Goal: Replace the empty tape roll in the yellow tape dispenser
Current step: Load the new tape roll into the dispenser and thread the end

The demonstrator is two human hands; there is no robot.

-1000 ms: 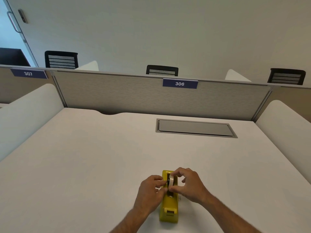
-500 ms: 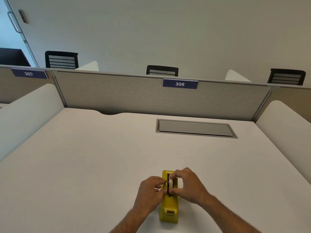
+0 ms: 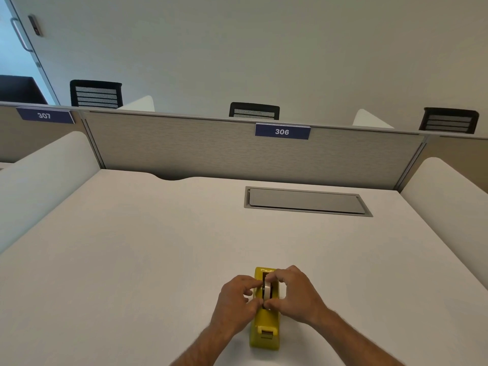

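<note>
The yellow tape dispenser (image 3: 264, 328) stands on the white desk near its front edge, with its cutter end toward me. A whitish tape roll (image 3: 267, 288) on a dark hub sits upright in the dispenser's slot. My right hand (image 3: 295, 294) pinches the roll from the right, thumb and fingers around its rim. My left hand (image 3: 236, 299) presses against the roll's left side with its fingertips on the hub and the dispenser's wall. My fingers hide the lower part of the roll.
A grey metal cable hatch (image 3: 306, 201) is set into the white desk (image 3: 132, 247) behind the dispenser. White side dividers (image 3: 39, 175) and a grey back partition (image 3: 211, 149) labelled 306 close in the desk. Black chair backs rise beyond the partition.
The roll has sunk a little lower into the dispenser's slot. Both hands have closed in slightly around it and otherwise stay in place.
</note>
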